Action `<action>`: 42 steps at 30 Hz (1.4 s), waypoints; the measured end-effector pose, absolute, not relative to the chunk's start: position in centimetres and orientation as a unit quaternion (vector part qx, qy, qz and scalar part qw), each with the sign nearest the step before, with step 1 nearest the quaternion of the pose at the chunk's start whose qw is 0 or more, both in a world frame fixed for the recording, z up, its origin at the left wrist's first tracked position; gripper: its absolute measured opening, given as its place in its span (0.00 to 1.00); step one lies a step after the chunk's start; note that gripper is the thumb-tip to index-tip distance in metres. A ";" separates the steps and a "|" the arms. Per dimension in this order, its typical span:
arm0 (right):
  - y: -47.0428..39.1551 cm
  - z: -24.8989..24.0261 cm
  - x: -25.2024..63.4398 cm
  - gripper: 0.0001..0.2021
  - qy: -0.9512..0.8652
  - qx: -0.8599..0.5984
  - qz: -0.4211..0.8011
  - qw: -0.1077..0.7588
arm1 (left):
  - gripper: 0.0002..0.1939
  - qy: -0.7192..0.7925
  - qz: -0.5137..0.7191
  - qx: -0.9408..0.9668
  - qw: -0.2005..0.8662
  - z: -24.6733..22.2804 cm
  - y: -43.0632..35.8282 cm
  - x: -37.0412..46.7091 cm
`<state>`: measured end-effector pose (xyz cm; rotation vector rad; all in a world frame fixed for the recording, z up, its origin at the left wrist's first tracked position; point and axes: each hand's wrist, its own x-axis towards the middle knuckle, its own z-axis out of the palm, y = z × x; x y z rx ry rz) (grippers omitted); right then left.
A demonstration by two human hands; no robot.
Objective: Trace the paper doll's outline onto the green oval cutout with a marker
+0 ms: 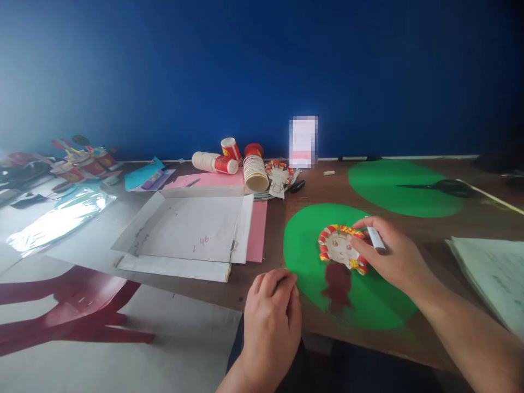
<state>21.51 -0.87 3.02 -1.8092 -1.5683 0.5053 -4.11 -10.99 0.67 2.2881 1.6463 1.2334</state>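
My right hand (391,256) reaches over the green round sheet (301,240) with a white marker (375,240) with a dark end tucked in its fingers. Its thumb and fingertips touch the right edge of a paper face (338,248) with a drawn face and curled red-and-yellow strips round it. Below the face a dark brown-red patch (338,286) marks the sheet. My left hand (273,305) rests at the table's front edge, left of the sheet, its fingers curled closed; nothing shows in it.
A white cardboard lid (192,226) lies over pink paper (257,229). Behind are stacked paper cups (256,174), another paper face (279,173) and a black marker (298,186). Scissors (446,187) rest on a second green sheet (388,177). Papers (487,273) lie right; a red chair (82,300) stands left.
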 end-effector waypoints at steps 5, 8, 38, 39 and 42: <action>-0.9 3.3 21.4 0.14 -0.601 -0.700 0.204 0.327 | 0.15 0.533 0.373 0.760 0.007 1.2 -11.5 -3.6; -0.9 3.4 21.4 0.15 -0.599 -0.704 0.208 0.320 | 0.16 0.516 0.385 0.765 0.019 1.4 -11.6 -3.0; -0.9 3.5 21.2 0.16 -0.615 -0.696 0.197 0.314 | 0.14 0.387 0.389 0.832 0.086 1.5 -10.3 -0.1; -0.9 3.5 21.2 0.16 -0.615 -0.696 0.195 0.316 | 0.14 0.383 0.382 0.837 0.087 1.4 -10.2 0.0; -0.9 3.6 21.2 0.15 -0.617 -0.693 0.195 0.317 | 0.13 0.376 0.370 0.846 0.083 1.3 -9.9 0.5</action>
